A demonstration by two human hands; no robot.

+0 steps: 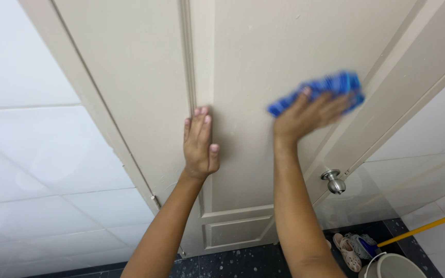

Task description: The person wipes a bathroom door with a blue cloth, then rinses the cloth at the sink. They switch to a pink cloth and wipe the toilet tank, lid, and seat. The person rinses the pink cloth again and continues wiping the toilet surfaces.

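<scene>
So the beige panelled door point(253, 62) fills most of the view, and there's plenty of bare door face above and left of both hands. On the left it's boxed in by the door frame point(104, 113) and then white wall tiles point(32, 154); to the right the door's edge runs diagonally down past a round metal knob point(334, 181), with more white tile beyond.

The blue cloth point(325, 90) is pressed against the door up at the upper right, sitting right under the fingers of the right hand point(307, 116) and poking out past the fingertips on the far side. It's blurry, so the grip there is hard to read exactly, but the fingers look spread over the cloth, pinning it flat rather than balled around it. That forearm comes straight up from the bottom of the frame.

The left hand point(199, 141) is open and flat on the door, fingers together pointing up, holding nothing, right beside the vertical panel groove.

Down at the near right on the dark speckled floor point(233, 262): a pair of sandals point(348, 249), a grey bucket point(395, 266) and a yellow handle point(428, 226) leaning across.
</scene>
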